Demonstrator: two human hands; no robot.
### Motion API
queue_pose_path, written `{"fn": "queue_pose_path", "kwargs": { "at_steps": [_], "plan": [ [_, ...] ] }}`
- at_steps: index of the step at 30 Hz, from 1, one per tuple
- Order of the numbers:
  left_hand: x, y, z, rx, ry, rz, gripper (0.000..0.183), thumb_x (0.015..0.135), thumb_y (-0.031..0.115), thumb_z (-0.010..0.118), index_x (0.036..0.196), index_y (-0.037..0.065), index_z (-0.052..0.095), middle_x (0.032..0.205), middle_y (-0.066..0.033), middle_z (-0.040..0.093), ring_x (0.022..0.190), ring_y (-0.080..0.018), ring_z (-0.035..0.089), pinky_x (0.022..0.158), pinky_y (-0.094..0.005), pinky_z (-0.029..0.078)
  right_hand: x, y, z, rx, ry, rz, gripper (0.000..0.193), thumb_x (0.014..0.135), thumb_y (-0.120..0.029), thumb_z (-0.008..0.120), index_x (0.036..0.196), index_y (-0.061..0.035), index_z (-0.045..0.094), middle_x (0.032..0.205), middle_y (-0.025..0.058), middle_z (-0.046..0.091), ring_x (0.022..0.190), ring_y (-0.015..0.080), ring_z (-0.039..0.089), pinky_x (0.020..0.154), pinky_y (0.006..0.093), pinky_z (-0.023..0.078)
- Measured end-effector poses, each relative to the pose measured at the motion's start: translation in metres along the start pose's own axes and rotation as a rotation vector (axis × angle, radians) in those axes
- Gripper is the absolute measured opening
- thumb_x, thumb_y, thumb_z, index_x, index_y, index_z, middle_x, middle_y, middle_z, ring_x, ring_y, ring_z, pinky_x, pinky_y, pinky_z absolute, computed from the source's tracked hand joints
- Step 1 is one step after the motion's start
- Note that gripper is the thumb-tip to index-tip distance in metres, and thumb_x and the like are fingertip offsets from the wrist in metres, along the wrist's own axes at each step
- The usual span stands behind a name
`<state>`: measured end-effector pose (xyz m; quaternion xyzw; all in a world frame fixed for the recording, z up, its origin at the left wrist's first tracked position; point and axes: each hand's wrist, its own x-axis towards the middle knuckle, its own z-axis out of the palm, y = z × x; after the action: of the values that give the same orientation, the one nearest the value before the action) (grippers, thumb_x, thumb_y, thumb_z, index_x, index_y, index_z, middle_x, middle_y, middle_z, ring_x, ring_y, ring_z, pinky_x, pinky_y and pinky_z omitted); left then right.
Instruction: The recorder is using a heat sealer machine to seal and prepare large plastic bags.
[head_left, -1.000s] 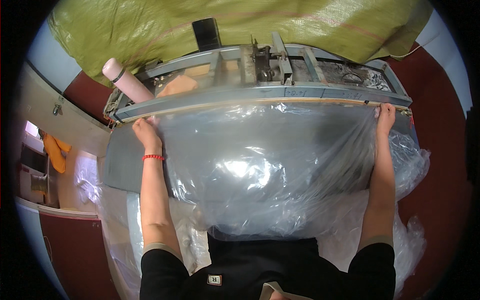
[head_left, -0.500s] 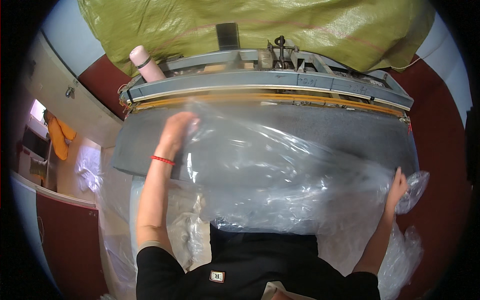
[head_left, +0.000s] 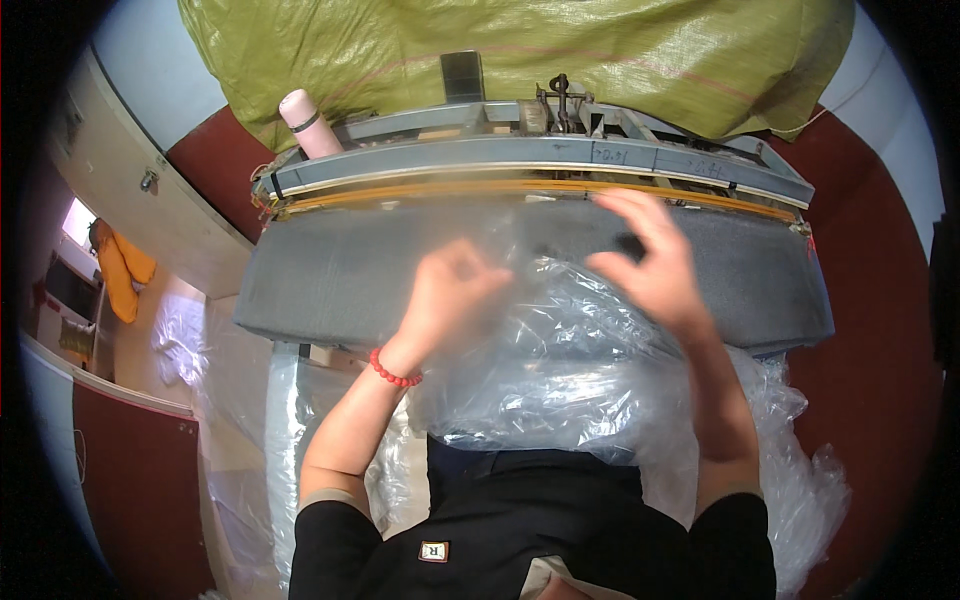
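Observation:
A clear, crinkled plastic sheet (head_left: 570, 350) lies bunched over the front of a long grey padded surface (head_left: 330, 270) and hangs down toward my lap. My left hand (head_left: 448, 295), with a red beaded bracelet (head_left: 393, 370) at its wrist, is closed in a pinch on the sheet's left part; motion blurs its fingertips. To its right, my right hand (head_left: 652, 262) is over the sheet's upper right part, thumb and fingers spread and nothing gripped between them.
Behind the padded surface runs a grey metal frame (head_left: 450, 155) with orange strips (head_left: 420, 190) and a metal clamp (head_left: 562, 105). A pink bottle (head_left: 308, 124) leans at its left. A yellow-green tarp (head_left: 600, 50) covers the back. More plastic film (head_left: 800, 500) hangs at the lower right.
My hands have come together from wide apart: the left moved right and nearer, the right moved left and farther out, letting go of the sheet's right end. The stretched sheet has slackened and bunched.

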<state>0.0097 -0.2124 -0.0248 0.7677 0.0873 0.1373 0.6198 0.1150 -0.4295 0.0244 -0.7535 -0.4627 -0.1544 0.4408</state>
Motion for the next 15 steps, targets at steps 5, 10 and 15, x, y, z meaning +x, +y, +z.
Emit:
{"fn": "queue_pose_path", "kwargs": {
  "at_steps": [5,10,15],
  "plan": [
    [-0.018,0.006,-0.013,0.160,-0.057,0.160,0.017,0.073,0.008,0.067,0.072,0.006,0.050,0.074,-0.0012,0.056,0.073,-0.0077,0.051,0.067,-0.0235,0.042,0.038,0.005,0.074,0.484,-0.455,-0.046,0.021,0.079,-0.009,0.055,0.098,0.0000,0.054,0.087,0.0075,0.058,0.085,0.0156,0.054,0.078,0.0263,0.042],
    [-0.063,-0.070,-0.074,0.239,-0.937,-0.128,0.033,0.074,0.026,0.067,0.096,0.004,0.054,0.089,-0.0010,0.058,0.088,-0.0118,0.052,0.078,-0.0282,0.043,0.025,0.060,0.038,0.601,0.210,0.416,0.011,0.086,-0.015,0.049,0.087,-0.0066,0.055,0.074,-0.0029,0.051,0.064,0.0047,0.046,0.056,0.0180,0.038],
    [-0.169,-0.186,-0.197,0.454,-0.971,-0.530,0.016,0.073,0.013,0.064,0.085,0.003,0.059,0.080,-0.0051,0.062,0.078,-0.0144,0.056,0.070,-0.0301,0.045,-0.020,0.153,-0.057,0.124,0.585,0.512,0.015,0.087,-0.021,0.050,0.091,-0.0079,0.057,0.073,-0.0069,0.047,0.063,0.0018,0.040,0.054,0.0176,0.033]
  ]
}}
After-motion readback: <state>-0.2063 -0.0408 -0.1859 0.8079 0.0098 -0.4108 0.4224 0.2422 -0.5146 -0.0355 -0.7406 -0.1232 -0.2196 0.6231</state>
